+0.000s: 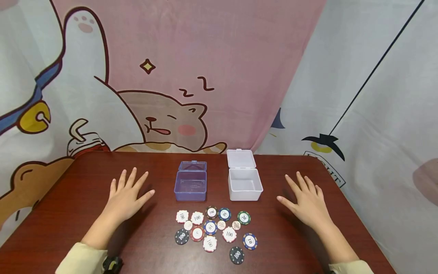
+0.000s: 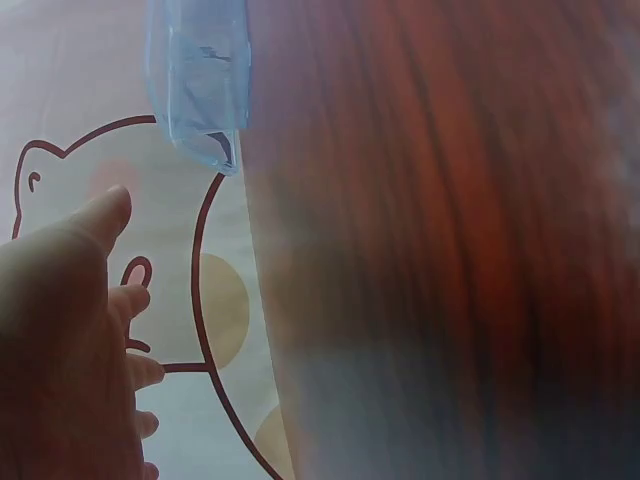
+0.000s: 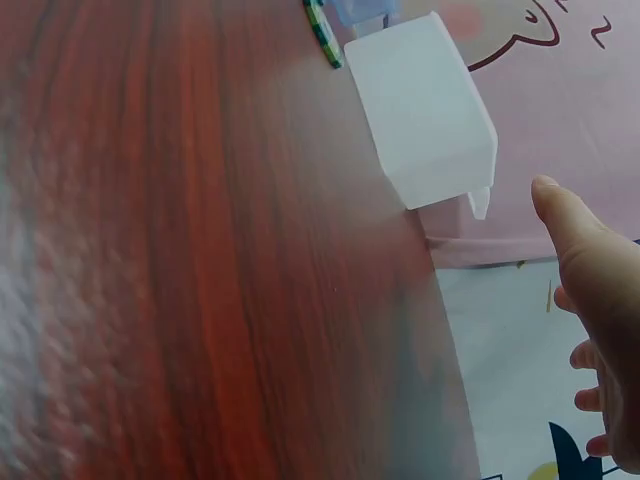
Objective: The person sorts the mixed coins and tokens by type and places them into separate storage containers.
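Observation:
My left hand (image 1: 125, 201) is held over the table's left part, fingers spread, holding nothing. Spread the same way, my right hand (image 1: 307, 203) is over the right part and also holds nothing. Between them stand a clear blue plastic box (image 1: 190, 186) and a white plastic box (image 1: 245, 185), both with lids raised. Nearer me lie several poker chips, among them a black chip (image 1: 237, 255), a green chip (image 1: 244, 217) and a red chip (image 1: 197, 233). Small pale discs (image 1: 221, 225) lie among the chips. The left wrist view shows the blue box (image 2: 205, 80); the right wrist view shows the white box (image 3: 425, 110).
The dark red wooden table (image 1: 150, 251) ends at a back edge just behind the boxes. A printed curtain (image 1: 239, 68) with cartoon animals hangs behind it. A dark band (image 1: 112, 264) sits at the left sleeve's cuff.

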`<state>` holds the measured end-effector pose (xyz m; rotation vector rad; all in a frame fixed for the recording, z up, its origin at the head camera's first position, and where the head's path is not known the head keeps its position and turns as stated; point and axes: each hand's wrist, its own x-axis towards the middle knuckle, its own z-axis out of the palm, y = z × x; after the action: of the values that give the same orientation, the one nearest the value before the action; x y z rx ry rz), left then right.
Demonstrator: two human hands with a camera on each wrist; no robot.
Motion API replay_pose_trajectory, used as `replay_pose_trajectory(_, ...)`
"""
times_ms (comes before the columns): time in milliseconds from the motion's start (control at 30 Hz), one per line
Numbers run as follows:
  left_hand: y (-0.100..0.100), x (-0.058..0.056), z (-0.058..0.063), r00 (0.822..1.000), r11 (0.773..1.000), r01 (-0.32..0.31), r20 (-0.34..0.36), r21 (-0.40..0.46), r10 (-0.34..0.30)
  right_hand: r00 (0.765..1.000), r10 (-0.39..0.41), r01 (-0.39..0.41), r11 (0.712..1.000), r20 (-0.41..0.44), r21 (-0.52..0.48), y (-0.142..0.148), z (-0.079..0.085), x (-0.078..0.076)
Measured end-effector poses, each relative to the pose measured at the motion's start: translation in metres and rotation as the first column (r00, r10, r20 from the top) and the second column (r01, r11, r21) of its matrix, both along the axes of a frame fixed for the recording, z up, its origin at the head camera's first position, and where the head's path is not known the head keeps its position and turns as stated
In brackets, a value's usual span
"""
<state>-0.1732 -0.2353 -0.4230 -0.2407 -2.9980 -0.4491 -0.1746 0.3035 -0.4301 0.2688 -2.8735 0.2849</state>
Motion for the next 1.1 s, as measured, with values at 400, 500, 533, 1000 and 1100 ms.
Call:
replay_pose_trajectory(400, 0.006, 0.002, 0.0, 1.0, 0.997, -0.008, -0.014, 0.082, 0.009, 0.998, 0.017, -0.019, 0.999, -0.055, -0.042, -0.012, 0.009, 0.016)
replay_pose_trajectory(500, 0.008, 0.003, -0.001, 1.0, 0.994, -0.002, -0.017, 0.108, 0.004, 0.997, 0.027, -0.031, 0.998, -0.076, -0.053, -0.015, 0.01, 0.021)
replay_pose_trajectory(533, 0.009, 0.003, -0.001, 1.0, 0.993, 0.002, -0.018, 0.117, 0.0, 0.996, 0.03, -0.035, 0.998, -0.083, -0.057, -0.016, 0.01, 0.022)
replay_pose_trajectory(1000, 0.02, 0.005, -0.005, 0.998, 0.96, 0.037, -0.051, 0.279, -0.024, 0.982, 0.097, -0.116, 0.987, -0.161, -0.114, -0.037, 0.01, 0.037)
replay_pose_trajectory(1100, 0.022, 0.004, -0.005, 0.998, 0.945, 0.043, -0.061, 0.324, -0.024, 0.979, 0.114, -0.137, 0.983, -0.169, -0.126, -0.044, 0.011, 0.04)
